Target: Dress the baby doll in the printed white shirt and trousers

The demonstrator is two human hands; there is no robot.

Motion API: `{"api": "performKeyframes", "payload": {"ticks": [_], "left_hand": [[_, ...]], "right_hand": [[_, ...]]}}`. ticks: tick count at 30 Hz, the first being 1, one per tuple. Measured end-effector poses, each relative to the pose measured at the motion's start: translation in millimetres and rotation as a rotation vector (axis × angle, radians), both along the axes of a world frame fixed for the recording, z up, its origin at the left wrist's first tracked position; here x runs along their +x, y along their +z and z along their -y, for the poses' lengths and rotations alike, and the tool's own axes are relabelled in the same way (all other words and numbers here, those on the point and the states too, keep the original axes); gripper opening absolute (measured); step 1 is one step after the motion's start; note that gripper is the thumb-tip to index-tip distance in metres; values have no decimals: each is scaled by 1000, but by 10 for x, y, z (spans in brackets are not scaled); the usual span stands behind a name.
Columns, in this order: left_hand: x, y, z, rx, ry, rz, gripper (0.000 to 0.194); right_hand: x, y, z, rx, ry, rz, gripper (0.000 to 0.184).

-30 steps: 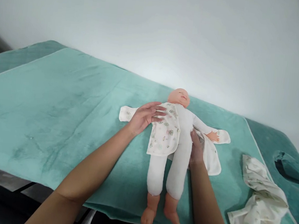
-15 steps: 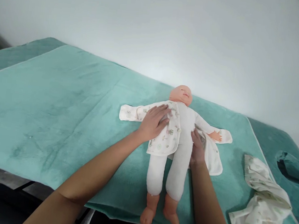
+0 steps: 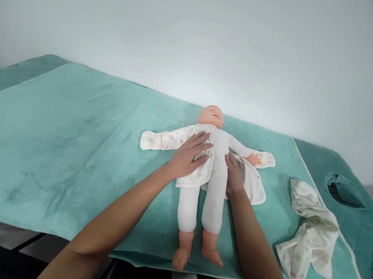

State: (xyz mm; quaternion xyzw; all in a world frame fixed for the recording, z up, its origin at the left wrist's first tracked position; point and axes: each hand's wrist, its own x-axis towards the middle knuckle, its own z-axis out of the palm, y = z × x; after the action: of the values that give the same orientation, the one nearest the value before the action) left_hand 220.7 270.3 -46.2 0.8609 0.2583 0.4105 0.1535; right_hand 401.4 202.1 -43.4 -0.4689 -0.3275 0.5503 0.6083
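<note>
A baby doll [image 3: 218, 174] with a white cloth body lies on its back. A white printed baby jacket [image 3: 169, 140] covers its arm and chest on the left side of the view. The jacket's other half spreads open beneath the doll on the right, and the doll's bare arm rests over that sleeve. My left hand [image 3: 189, 155] lies flat on the jacket front over the chest, fingers stretched. Against the doll's side, at the waist, my right hand [image 3: 235, 175] has its fingers partly tucked by the body, thumb side up; the lower fingers are hidden.
A crumpled printed baby garment [image 3: 311, 232] lies on the right of the teal cover [image 3: 72, 145]. Beyond it is a hole [image 3: 346, 191] in the table padding. A pale wall [image 3: 197, 38] stands behind the table. The doll's feet lie near the front edge.
The view has shifted, so the doll and garment appear further left. Both hands keep nearly the same places on the doll, the left still flat on the jacket.
</note>
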Motion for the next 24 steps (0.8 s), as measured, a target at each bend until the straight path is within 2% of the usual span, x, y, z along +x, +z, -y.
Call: {"api": "performKeyframes", "payload": {"ticks": [3,6,8,11,14,18,21,24], "left_hand": [[334,167,49,-2,77,-79,40],[767,399,89,86,19,-287,45],[1047,533,82,144,34,-437,52],[1401,681,25,212,116,-627,61],[1635,795,-39,248,101,-774,55],[1705,881,-141,209,141,-833,39],[1653,842,-252,167,214,-785,31],[1627,742,-330,186,193,-792,29]], "right_hand": [[3,-25,5,19,27,-35,41],[18,-87,-15,115,54,-79,40],[24,-122,-35,178,61,-100,39],[30,-162,-46,202,77,-125,34],[74,-217,-42,187,120,-91,29],[372,-245,-139,165,112,170,28],[849,-179,-290,76,5,484,28],[1370,-116,-385,-96,-137,876,27]]}}
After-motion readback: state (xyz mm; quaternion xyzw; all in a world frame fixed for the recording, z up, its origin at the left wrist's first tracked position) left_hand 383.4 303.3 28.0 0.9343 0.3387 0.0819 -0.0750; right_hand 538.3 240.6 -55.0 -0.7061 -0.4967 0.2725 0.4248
